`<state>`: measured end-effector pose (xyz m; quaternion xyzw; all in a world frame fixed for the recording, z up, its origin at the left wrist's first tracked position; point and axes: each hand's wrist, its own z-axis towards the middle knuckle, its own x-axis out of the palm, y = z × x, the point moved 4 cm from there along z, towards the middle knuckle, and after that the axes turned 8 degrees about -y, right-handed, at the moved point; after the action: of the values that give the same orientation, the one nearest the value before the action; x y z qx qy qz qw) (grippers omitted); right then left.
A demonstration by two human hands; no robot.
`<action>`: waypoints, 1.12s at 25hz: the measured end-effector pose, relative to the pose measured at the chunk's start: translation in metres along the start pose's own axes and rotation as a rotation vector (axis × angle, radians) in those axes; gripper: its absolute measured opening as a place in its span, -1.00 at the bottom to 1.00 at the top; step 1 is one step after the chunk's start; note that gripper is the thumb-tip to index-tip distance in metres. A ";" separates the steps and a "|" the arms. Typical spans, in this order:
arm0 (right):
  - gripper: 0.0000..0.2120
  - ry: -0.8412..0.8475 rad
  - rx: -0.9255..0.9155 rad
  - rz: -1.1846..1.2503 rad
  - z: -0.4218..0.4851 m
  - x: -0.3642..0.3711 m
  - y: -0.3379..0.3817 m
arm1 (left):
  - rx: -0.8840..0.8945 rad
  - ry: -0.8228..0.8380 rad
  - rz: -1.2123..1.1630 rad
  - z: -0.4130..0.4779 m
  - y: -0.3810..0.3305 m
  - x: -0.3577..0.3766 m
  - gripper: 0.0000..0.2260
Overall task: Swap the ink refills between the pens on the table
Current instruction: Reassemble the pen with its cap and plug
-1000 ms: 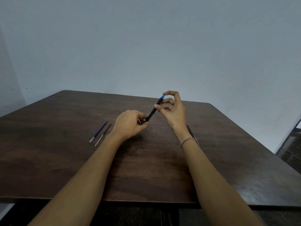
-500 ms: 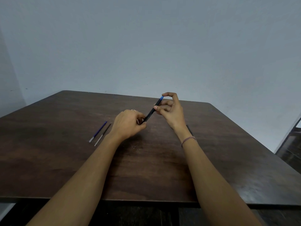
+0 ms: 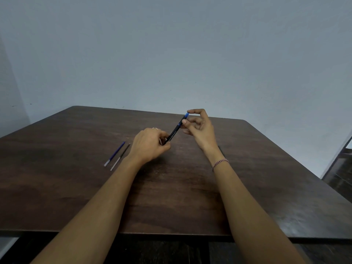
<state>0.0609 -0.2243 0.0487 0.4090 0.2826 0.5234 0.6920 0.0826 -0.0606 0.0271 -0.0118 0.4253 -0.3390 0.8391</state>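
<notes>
Clearly, we held one pen (image 3: 176, 129) off the counter (image 3: 76, 187), both hands on it, its axis running from seven o'clock up to one o'clock. Our left hand (image 3: 150, 144) was closed on the lower end of the black barrel; our right hand (image 3: 200, 128) pinched the blue upper end, one fingertip (image 3: 191, 111) at the very cap and another at the blue collar. We judged the pen light and stiff, its smooth plastic apt to slip under a twist, so a firm grip on the barrel and a narrow grip at the collar seemed the right holds for unscrewing. Two bare refills lay on the counter at nine o'clock of the left hand, side by side and just apart: a blue refill (image 3: 114, 153) and a dark refill (image 3: 120, 157), each with a clear end toward us. These we took to be thin, slightly flexible and prone to roll; we would take them mid-length between two fingertips. A dark strip (image 3: 221, 150) at four o'clock of the right wrist, mostly hidden, may have been the second pen; we could not tell.
</notes>
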 end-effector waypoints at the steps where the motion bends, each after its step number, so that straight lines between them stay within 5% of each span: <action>1: -0.74 -0.003 0.013 0.031 0.000 0.000 0.000 | -0.003 -0.004 -0.006 0.000 0.000 0.000 -0.75; 7: -0.62 0.005 0.072 0.240 -0.001 0.002 0.001 | 0.013 -0.012 -0.034 -0.001 -0.004 -0.002 -0.76; 13: -0.66 -0.055 0.072 0.180 0.000 -0.002 0.002 | 0.037 0.015 -0.072 -0.002 -0.009 -0.001 -0.79; 28: -0.94 -0.015 0.153 0.293 0.002 0.000 -0.004 | 0.069 0.028 -0.075 -0.002 -0.011 0.000 -0.78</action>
<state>0.0643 -0.2256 0.0468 0.5013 0.2541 0.5925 0.5772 0.0748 -0.0685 0.0291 0.0060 0.4245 -0.3850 0.8195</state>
